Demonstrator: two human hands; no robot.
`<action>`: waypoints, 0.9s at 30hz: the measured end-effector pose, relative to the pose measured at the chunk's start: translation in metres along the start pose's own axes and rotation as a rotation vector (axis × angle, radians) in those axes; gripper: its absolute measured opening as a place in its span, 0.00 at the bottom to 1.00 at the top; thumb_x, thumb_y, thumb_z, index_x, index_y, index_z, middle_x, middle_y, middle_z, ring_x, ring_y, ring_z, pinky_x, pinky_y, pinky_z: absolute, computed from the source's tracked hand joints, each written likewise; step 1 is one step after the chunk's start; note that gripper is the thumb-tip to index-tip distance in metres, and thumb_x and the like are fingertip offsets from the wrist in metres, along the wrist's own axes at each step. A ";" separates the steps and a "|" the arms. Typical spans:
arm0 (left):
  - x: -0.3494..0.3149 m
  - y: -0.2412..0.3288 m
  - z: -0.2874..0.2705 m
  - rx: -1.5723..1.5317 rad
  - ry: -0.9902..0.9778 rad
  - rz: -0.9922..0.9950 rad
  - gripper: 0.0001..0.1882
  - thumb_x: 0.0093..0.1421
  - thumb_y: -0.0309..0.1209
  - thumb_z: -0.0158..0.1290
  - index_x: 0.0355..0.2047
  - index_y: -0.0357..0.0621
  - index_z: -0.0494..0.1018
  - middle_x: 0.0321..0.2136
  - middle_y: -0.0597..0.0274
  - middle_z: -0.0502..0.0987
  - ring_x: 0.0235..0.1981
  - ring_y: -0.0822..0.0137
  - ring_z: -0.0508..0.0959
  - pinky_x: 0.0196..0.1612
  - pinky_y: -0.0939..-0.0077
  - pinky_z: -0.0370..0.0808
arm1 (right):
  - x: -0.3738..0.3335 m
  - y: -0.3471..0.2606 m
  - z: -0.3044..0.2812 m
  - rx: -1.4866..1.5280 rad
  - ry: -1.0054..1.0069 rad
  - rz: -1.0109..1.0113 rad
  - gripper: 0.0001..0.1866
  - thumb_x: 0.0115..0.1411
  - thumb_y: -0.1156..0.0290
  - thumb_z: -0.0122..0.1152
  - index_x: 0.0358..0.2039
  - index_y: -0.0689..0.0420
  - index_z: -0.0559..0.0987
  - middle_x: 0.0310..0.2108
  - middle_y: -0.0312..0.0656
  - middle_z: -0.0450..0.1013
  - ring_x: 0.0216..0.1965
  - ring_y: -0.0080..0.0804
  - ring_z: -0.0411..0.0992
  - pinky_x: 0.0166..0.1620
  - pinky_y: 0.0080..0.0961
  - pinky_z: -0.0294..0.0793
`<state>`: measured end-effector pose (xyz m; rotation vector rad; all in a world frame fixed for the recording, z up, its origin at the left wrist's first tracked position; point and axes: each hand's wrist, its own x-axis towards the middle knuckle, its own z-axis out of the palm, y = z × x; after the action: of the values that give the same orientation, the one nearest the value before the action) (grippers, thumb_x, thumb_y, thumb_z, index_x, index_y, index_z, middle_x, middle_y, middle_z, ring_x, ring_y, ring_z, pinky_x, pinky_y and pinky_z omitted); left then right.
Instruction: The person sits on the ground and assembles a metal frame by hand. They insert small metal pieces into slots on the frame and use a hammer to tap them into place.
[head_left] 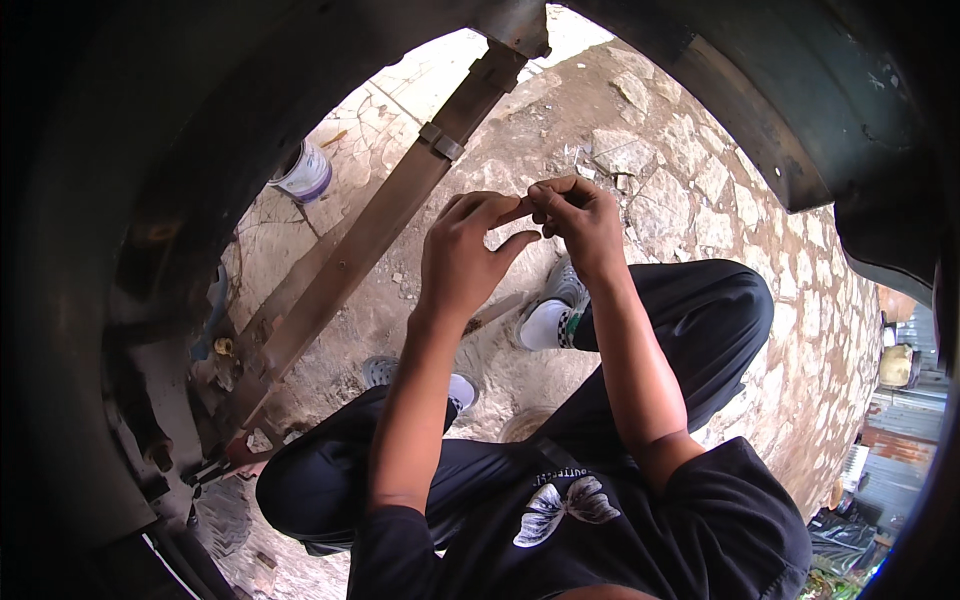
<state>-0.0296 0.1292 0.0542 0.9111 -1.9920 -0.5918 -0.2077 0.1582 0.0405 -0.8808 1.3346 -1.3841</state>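
Note:
Both my hands are raised in front of me and meet over the stony ground, under dark metal bodywork. My left hand (466, 247) has its thumb stretched apart from the fingers, and its index finger reaches across to the right hand. With thumb and fingertips pinched together, my right hand (580, 222) touches the tip of that finger. Whatever is in the pinch is too small or too hidden to make out. Left of my hands, a long rusty metal bar (345, 255), like a leaf spring, runs diagonally, with a metal clip (441, 141) around its upper part.
Dark metal panels (760, 110) arch overhead and close in on both sides. A white and purple bucket (303, 174) stands beyond the bar. My bent knees (690, 310) flank the ground before me. Stone paving (740, 215) spreads right, toward corrugated metal sheets (905, 430).

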 end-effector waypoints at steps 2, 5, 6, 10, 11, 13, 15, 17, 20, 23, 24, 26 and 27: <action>0.001 -0.008 0.013 0.108 0.087 0.109 0.13 0.56 0.26 0.68 0.43 0.43 0.82 0.33 0.58 0.84 0.34 0.57 0.83 0.37 0.65 0.80 | 0.001 0.004 0.001 0.082 0.043 0.059 0.09 0.65 0.68 0.69 0.38 0.61 0.83 0.29 0.36 0.79 0.28 0.21 0.76 0.31 0.17 0.72; 0.003 -0.014 0.015 0.059 -0.050 0.023 0.08 0.60 0.24 0.63 0.41 0.42 0.83 0.34 0.56 0.84 0.35 0.56 0.84 0.37 0.62 0.80 | 0.005 0.004 -0.002 -0.001 0.021 0.072 0.16 0.70 0.59 0.64 0.40 0.62 0.83 0.32 0.39 0.81 0.31 0.23 0.77 0.34 0.18 0.74; 0.006 -0.018 0.016 0.049 -0.074 0.035 0.07 0.61 0.24 0.62 0.41 0.41 0.83 0.34 0.55 0.84 0.35 0.56 0.84 0.37 0.62 0.80 | 0.006 0.003 -0.004 0.045 0.003 0.096 0.19 0.71 0.56 0.60 0.42 0.62 0.83 0.34 0.40 0.82 0.31 0.24 0.77 0.35 0.19 0.74; 0.037 -0.043 0.008 -0.044 -0.054 -0.559 0.10 0.71 0.31 0.53 0.38 0.39 0.81 0.33 0.55 0.85 0.34 0.56 0.85 0.38 0.60 0.78 | 0.012 0.000 -0.006 0.135 -0.043 0.158 0.33 0.76 0.44 0.42 0.48 0.62 0.83 0.43 0.45 0.83 0.36 0.29 0.78 0.41 0.24 0.75; 0.047 -0.055 0.008 -0.041 -0.029 -0.589 0.12 0.71 0.33 0.53 0.38 0.38 0.81 0.32 0.56 0.85 0.34 0.57 0.85 0.39 0.60 0.77 | 0.013 0.002 -0.007 0.166 -0.045 0.177 0.32 0.76 0.44 0.42 0.49 0.62 0.83 0.44 0.45 0.83 0.37 0.30 0.78 0.41 0.24 0.75; 0.069 -0.083 0.006 -0.023 0.029 -0.648 0.16 0.72 0.39 0.52 0.39 0.38 0.81 0.30 0.58 0.85 0.34 0.58 0.85 0.42 0.61 0.77 | 0.017 0.006 -0.007 0.212 -0.092 0.209 0.31 0.76 0.46 0.43 0.51 0.62 0.82 0.46 0.46 0.83 0.37 0.30 0.78 0.42 0.25 0.74; 0.092 -0.108 0.003 0.000 0.000 -0.532 0.17 0.72 0.42 0.54 0.39 0.38 0.81 0.31 0.58 0.86 0.36 0.58 0.85 0.44 0.63 0.77 | 0.018 0.008 -0.002 0.200 -0.109 0.218 0.30 0.76 0.46 0.44 0.51 0.62 0.81 0.46 0.46 0.83 0.37 0.30 0.78 0.42 0.25 0.74; 0.115 -0.111 0.006 0.146 -0.076 -0.518 0.19 0.70 0.45 0.56 0.40 0.39 0.82 0.38 0.58 0.87 0.40 0.59 0.86 0.48 0.67 0.78 | 0.019 0.008 -0.003 0.185 -0.089 0.223 0.29 0.75 0.47 0.46 0.51 0.63 0.81 0.45 0.46 0.83 0.36 0.30 0.78 0.41 0.25 0.74; 0.137 -0.161 0.002 0.128 -0.118 -0.477 0.23 0.67 0.48 0.60 0.40 0.36 0.81 0.37 0.57 0.87 0.40 0.60 0.86 0.48 0.65 0.78 | 0.022 0.006 0.002 0.224 -0.090 0.228 0.28 0.75 0.49 0.47 0.50 0.63 0.81 0.44 0.46 0.83 0.36 0.30 0.78 0.41 0.26 0.73; 0.152 -0.188 0.000 0.051 -0.226 -0.506 0.26 0.63 0.51 0.64 0.39 0.35 0.81 0.35 0.54 0.86 0.39 0.61 0.85 0.47 0.64 0.78 | 0.027 0.014 -0.003 0.261 -0.055 0.237 0.26 0.75 0.51 0.48 0.50 0.64 0.80 0.43 0.46 0.82 0.35 0.29 0.77 0.39 0.25 0.73; 0.158 -0.192 0.002 0.095 -0.271 -0.495 0.26 0.62 0.51 0.65 0.38 0.35 0.81 0.36 0.53 0.86 0.40 0.61 0.85 0.47 0.64 0.78 | 0.028 0.018 -0.007 0.264 -0.036 0.248 0.26 0.75 0.51 0.48 0.50 0.64 0.80 0.42 0.46 0.82 0.34 0.29 0.77 0.39 0.25 0.73; 0.171 -0.191 0.002 0.184 -0.349 -0.479 0.27 0.60 0.51 0.66 0.38 0.35 0.81 0.37 0.51 0.86 0.41 0.61 0.85 0.47 0.65 0.78 | 0.030 0.024 -0.016 0.269 0.029 0.291 0.25 0.75 0.53 0.49 0.51 0.64 0.80 0.42 0.45 0.82 0.33 0.28 0.76 0.38 0.24 0.72; 0.173 -0.194 0.000 0.184 -0.351 -0.516 0.26 0.57 0.50 0.70 0.37 0.35 0.81 0.38 0.50 0.86 0.42 0.62 0.85 0.48 0.66 0.78 | 0.031 0.027 -0.016 0.278 0.052 0.310 0.24 0.75 0.53 0.49 0.50 0.64 0.80 0.42 0.45 0.82 0.33 0.27 0.76 0.38 0.24 0.72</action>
<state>-0.0214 -0.1265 0.0074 1.5451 -2.1480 -0.9140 -0.2269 0.1354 0.0080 -0.4344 1.2209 -1.3124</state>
